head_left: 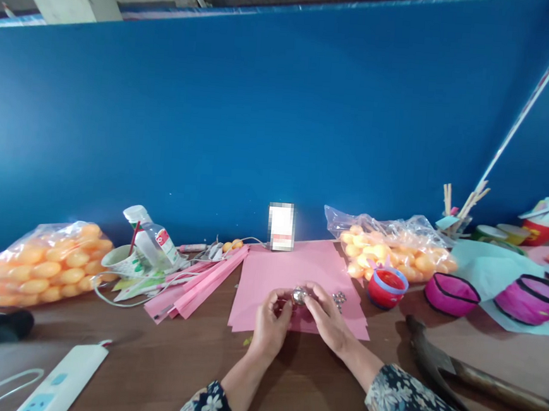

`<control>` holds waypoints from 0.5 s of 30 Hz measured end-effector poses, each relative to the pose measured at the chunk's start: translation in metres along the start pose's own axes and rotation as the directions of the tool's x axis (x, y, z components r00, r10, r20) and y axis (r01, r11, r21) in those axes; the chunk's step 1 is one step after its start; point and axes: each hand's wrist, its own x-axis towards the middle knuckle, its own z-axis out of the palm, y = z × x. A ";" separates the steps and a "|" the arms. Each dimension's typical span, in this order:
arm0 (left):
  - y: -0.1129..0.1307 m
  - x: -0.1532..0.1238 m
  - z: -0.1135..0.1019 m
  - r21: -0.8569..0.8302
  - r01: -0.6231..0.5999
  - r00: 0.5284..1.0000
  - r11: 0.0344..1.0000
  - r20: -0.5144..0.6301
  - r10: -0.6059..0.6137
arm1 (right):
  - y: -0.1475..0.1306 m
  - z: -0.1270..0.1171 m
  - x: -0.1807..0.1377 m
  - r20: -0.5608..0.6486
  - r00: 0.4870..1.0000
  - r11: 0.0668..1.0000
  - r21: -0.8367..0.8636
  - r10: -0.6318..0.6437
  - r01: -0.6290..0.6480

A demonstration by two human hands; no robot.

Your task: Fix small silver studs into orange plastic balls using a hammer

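My left hand (271,324) and my right hand (326,316) meet over a pink paper sheet (269,275) on the brown table. Together their fingertips pinch a small shiny silver bell-like ball (299,295). Both hands have their fingers curled around it. A few more small silver pieces (339,298) lie on the pink sheet just right of my right hand.
Bags of orange plastic shells sit at left (44,263) and back right (395,246). A red cup (386,288), magenta round cases (452,295), pink paper strips (201,285), a clear bottle (153,239), a power strip (63,382) and a hammer (437,364) surround me. A blue wall stands behind.
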 end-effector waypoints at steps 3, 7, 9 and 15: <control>0.004 -0.001 0.001 -0.004 0.000 1.000 1.000 0.010 0.000 | -0.001 0.000 0.000 0.008 1.000 1.000 -0.001 0.002 -0.002; 0.010 -0.002 0.001 -0.025 0.031 0.999 0.999 0.010 -0.031 | -0.002 0.000 0.001 0.002 1.000 1.000 0.008 -0.008 0.008; 0.011 -0.002 0.002 -0.036 0.039 0.999 0.999 0.009 -0.039 | -0.004 0.000 0.000 0.014 1.000 1.000 0.012 -0.009 0.009; 0.012 -0.003 0.001 0.000 0.048 0.999 0.999 0.011 -0.048 | -0.004 0.001 -0.001 0.056 0.998 0.999 0.039 -0.031 0.029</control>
